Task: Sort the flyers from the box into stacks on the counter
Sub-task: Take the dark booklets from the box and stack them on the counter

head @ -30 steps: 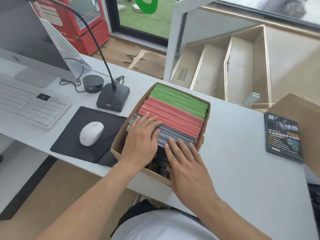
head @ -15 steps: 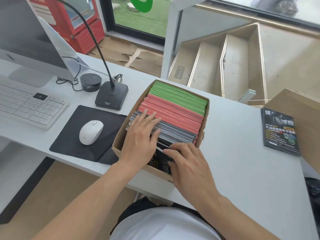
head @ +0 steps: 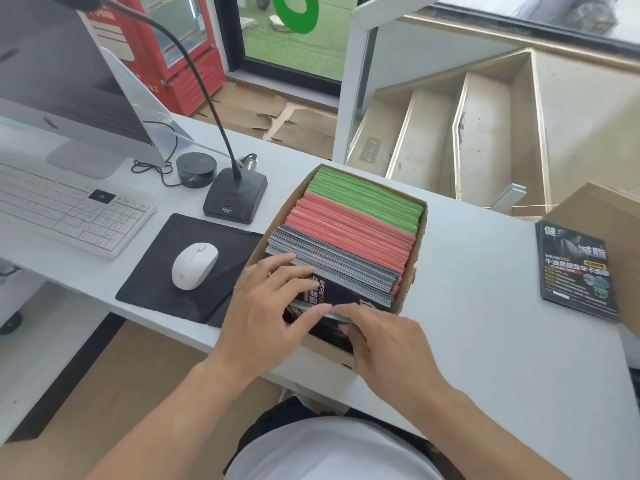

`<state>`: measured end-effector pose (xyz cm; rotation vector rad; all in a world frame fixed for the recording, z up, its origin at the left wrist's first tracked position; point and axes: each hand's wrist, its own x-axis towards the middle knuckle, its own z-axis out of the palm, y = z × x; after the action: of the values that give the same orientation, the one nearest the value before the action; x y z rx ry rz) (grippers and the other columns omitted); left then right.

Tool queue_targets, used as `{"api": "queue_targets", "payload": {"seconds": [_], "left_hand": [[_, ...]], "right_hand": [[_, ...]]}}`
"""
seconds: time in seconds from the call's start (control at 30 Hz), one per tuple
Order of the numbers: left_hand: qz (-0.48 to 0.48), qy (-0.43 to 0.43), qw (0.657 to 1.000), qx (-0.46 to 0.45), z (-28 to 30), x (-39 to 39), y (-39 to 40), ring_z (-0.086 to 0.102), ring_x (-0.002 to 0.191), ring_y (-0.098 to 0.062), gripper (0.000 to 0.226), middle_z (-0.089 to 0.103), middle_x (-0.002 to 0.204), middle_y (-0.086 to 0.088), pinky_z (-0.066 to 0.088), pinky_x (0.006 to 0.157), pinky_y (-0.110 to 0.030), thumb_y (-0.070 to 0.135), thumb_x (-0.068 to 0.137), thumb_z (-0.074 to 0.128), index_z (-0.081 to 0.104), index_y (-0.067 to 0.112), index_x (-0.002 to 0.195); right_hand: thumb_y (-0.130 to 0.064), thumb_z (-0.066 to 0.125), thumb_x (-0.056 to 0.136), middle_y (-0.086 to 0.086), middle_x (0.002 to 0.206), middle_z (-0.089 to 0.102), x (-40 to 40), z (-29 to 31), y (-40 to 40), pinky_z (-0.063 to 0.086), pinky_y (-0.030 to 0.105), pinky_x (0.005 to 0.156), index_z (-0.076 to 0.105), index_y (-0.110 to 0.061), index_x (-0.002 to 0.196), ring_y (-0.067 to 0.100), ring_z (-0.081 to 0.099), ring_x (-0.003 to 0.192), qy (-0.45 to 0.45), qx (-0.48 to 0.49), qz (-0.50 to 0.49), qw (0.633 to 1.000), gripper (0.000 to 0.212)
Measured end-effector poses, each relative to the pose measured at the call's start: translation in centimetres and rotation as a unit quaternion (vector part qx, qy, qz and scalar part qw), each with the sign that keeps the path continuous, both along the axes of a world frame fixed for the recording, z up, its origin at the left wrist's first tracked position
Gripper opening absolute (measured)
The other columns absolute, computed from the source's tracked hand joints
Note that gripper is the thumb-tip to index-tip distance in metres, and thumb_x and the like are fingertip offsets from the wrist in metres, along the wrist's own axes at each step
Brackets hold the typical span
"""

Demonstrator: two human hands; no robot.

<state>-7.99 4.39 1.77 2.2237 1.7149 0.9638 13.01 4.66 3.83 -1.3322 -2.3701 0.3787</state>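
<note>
Both hands have dropped toward the near end of the box since the earlier frames; our right hand [head: 388,344], which lay flat over the dark flyers, now curls its fingertips under the near edge of a leaning bundle, and our left hand [head: 268,303] has slid back to brace that bundle from the left with fingers spread.

Largest first: the white counter [head: 485,341] is smooth and matte, with bare room on our right; the cardboard box [head: 410,282] sits on it in front of us, its brown walls soft at the rim; inside it the flyers stand on edge in three bands, green flyers [head: 367,199] farthest, red flyers [head: 349,233] in the middle, dark flyers [head: 332,261] nearest, thin glossy sheets packed tight so that only their edges show; one started stack [head: 575,271] of the dark glossy kind lies flat well off to the right, by another brown carton.

We judge the step in hand to be parting off a bundle of the dark flyers; the sorting looks barely begun, with the box nearly full. Next we would need to close both hands round the bundle, lift it straight up past the box wall, and carry it right to that stack; glossy sheets may well fan or slip, so a firm squeeze on both faces seems wise.
</note>
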Motion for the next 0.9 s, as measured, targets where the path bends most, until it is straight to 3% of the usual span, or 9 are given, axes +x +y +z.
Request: {"api": "queue_targets", "payload": {"seconds": [0.1,0.17,0.23,0.3,0.37,0.43,0.63,0.77,0.9], "left_hand": [[-0.036,0.090,0.995,0.012,3.0,-0.9,0.0,0.064,0.104,-0.009,0.035,0.072,0.104,0.015,0.047,0.094,-0.032,0.056,0.085,0.069,0.075,0.025,0.099],[-0.044,0.110,0.993,0.004,5.5,-1.2,0.3,0.062,0.075,-0.005,0.026,0.069,0.082,0.017,0.052,0.068,-0.032,0.053,0.086,0.064,0.071,0.028,0.088],[-0.021,0.096,0.995,-0.008,7.8,-0.8,0.8,0.055,0.062,-0.004,0.024,0.065,0.071,0.017,0.050,0.054,-0.034,0.054,0.085,0.063,0.069,0.031,0.083],[0.013,-0.011,0.998,-0.063,9.7,0.4,1.1,0.057,0.060,-0.007,0.026,0.067,0.068,0.014,0.051,0.054,-0.036,0.056,0.084,0.072,0.071,0.030,0.084],[0.035,-0.200,0.969,-0.140,10.4,2.2,1.3,0.064,0.062,-0.019,0.027,0.070,0.070,0.005,0.055,0.058,-0.043,0.053,0.077,0.078,0.072,0.027,0.084],[0.052,-0.316,0.932,-0.168,10.4,4.3,1.5,0.069,0.068,-0.031,0.028,0.073,0.074,-0.004,0.057,0.064,-0.051,0.051,0.072,0.078,0.073,0.027,0.085],[0.059,-0.501,0.816,-0.283,8.6,11.5,2.6,0.076,0.085,-0.031,0.020,0.078,0.091,-0.005,0.060,0.080,-0.056,0.041,0.083,0.074,0.073,0.027,0.098],[-0.010,-0.476,0.805,-0.354,6.7,16.0,3.6,0.073,0.102,-0.020,0.019,0.077,0.107,0.009,0.058,0.089,-0.049,0.041,0.094,0.067,0.065,0.045,0.113],[-0.048,-0.444,0.839,-0.311,4.3,19.7,5.1,0.067,0.107,-0.001,0.031,0.073,0.112,0.021,0.051,0.087,-0.018,0.024,0.098,0.066,0.062,0.045,0.120]], "right_hand": [[-0.025,0.045,0.095,-0.023,0.098,0.073,0.6,3.0,1.1,0.057,0.028,0.058,0.062,-0.040,0.118,0.002,0.070,0.084,0.006,0.026,0.033,0.999,0.032],[-0.022,0.058,0.093,-0.025,0.099,0.072,1.4,5.1,1.8,0.058,0.026,0.062,0.067,-0.041,0.115,0.000,0.068,0.085,0.031,0.044,0.045,0.997,0.030],[-0.020,0.076,0.088,-0.025,0.094,0.073,2.2,7.2,2.3,0.056,0.023,0.065,0.072,-0.038,0.104,0.002,0.066,0.079,0.131,-0.005,0.003,0.991,0.024],[-0.019,0.084,0.080,-0.019,0.084,0.074,3.2,8.7,3.3,0.053,0.019,0.066,0.071,-0.035,0.094,0.008,0.068,0.074,0.300,-0.094,-0.061,0.947,0.025],[-0.018,0.085,0.076,-0.008,0.082,0.075,4.4,9.6,4.5,0.057,0.025,0.066,0.070,-0.030,0.097,0.014,0.071,0.072,0.408,-0.132,-0.099,0.898,0.028],[-0.020,0.083,0.074,0.002,0.086,0.077,5.9,9.7,5.2,0.058,0.031,0.066,0.069,-0.023,0.101,0.020,0.073,0.077,0.474,-0.152,-0.130,0.858,0.030],[-0.029,0.071,0.085,0.014,0.107,0.075,9.9,6.7,4.6,0.055,0.043,0.079,0.061,-0.018,0.120,0.025,0.074,0.088,0.591,-0.311,-0.244,0.703,0.038],[-0.024,0.060,0.099,0.012,0.097,0.077,12.7,4.8,3.8,0.061,0.037,0.061,0.059,-0.019,0.114,0.028,0.075,0.079,0.561,-0.306,-0.292,0.711,0.016],[-0.003,0.051,0.102,0.004,0.103,0.076,16.5,3.6,4.0,0.058,0.027,0.069,0.053,-0.012,0.122,0.016,0.073,0.090,0.558,-0.227,-0.257,0.756,0.022]]}}
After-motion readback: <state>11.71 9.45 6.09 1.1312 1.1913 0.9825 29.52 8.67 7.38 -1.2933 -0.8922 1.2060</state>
